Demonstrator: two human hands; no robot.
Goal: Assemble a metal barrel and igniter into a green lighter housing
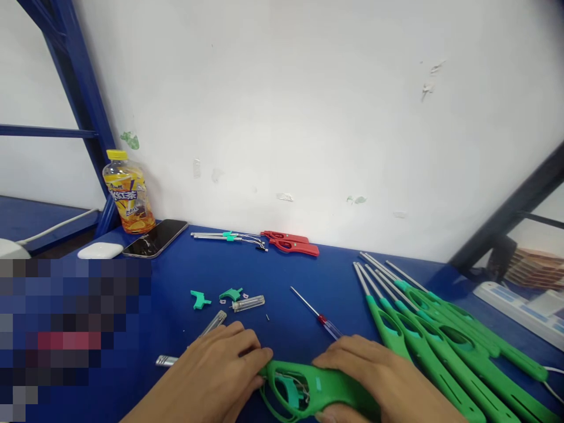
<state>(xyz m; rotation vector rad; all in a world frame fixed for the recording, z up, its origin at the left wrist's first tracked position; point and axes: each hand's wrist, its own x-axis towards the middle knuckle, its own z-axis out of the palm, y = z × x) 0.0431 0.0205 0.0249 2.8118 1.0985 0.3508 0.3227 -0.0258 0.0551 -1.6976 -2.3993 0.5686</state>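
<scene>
Low in the head view, a green long-reach lighter casing (pixel 324 385) lies between my two hands. My left hand (pixel 229 367) pinches its front end with thumb and fingers. My right hand (pixel 370 370) wraps round the handle part at the other end. Through the casing's opening I see a teal trigger (pixel 291 392) and thin wires. A silver lighter tube (pixel 166 361) sticks out past my left wrist, and a clear fuel tank (pixel 214 322) is partly covered by the left hand. Just above my right hand lies a screwdriver (pixel 324 320), its handle end hidden.
Loose teal triggers (pixel 200 300) and another clear tank (pixel 248 304) lie ahead. Red casings (pixel 294 244) and metal tubes (pixel 215 237) are near the wall. Several green lighters (pixel 440 335) fill the right. A phone (pixel 156 239), bottle (pixel 128 194) and power strip (pixel 520 308) border the table.
</scene>
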